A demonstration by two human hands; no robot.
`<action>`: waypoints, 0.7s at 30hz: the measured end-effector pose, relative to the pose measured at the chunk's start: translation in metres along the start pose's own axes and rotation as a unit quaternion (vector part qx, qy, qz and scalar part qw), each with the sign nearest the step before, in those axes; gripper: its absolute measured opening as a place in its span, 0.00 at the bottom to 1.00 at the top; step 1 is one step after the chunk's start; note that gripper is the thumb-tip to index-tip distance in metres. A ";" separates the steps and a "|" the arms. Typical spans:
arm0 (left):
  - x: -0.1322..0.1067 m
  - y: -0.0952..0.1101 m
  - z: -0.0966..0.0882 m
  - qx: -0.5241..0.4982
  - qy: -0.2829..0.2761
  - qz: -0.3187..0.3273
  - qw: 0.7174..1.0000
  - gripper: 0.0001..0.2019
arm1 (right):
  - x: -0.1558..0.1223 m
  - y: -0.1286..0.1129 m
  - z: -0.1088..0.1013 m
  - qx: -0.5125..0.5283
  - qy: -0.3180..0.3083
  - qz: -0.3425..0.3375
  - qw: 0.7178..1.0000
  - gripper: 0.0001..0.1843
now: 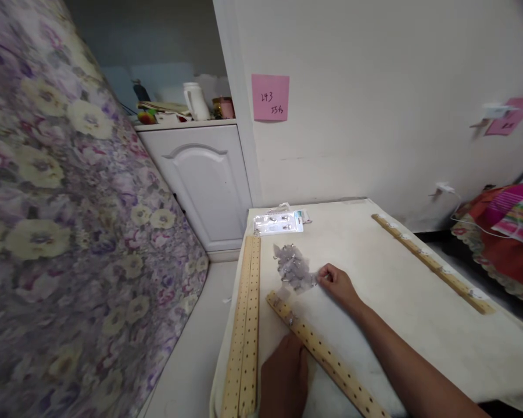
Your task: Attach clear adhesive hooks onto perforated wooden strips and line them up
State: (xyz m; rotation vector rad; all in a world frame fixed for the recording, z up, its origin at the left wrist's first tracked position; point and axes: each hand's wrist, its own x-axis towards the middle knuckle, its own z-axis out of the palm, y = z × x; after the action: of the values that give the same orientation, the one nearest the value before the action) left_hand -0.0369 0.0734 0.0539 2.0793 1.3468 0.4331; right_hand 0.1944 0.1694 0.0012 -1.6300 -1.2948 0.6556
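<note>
My right hand (337, 283) reaches across the white table (418, 307) and pinches at the edge of a small clear bag of metal clips (293, 268). My left hand (284, 377) lies near the table's front edge, resting against the near end of a perforated wooden strip (326, 355) that runs diagonally; its fingers look curled and I cannot make out whether they grip it. A small metal piece sits on that strip near its far end (290, 318).
Two long perforated wooden strips (245, 331) lie along the table's left edge, another with white pads (431, 262) lies at the right. A blister pack (279, 223) sits at the far edge. A floral mattress (70, 232) leans at left; a white cabinet (203, 180) stands behind.
</note>
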 end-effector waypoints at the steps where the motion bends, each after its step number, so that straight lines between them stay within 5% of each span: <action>1: 0.000 -0.001 0.001 0.002 -0.001 0.000 1.000 0.13 | -0.001 0.001 -0.001 0.019 -0.002 0.000 1.000 0.07; 12: -0.005 0.000 -0.001 0.002 0.009 0.035 0.999 0.13 | -0.030 -0.001 -0.012 0.197 -0.023 0.018 0.980 0.12; 21: -0.015 0.003 0.007 0.016 0.005 0.089 0.996 0.15 | -0.064 -0.002 -0.018 0.269 -0.108 0.060 0.955 0.17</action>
State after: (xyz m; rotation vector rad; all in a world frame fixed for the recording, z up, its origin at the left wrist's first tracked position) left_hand -0.0367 0.0567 0.0515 2.2354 1.1870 0.5009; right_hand 0.1890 0.1029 0.0027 -1.2126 -1.0453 1.1743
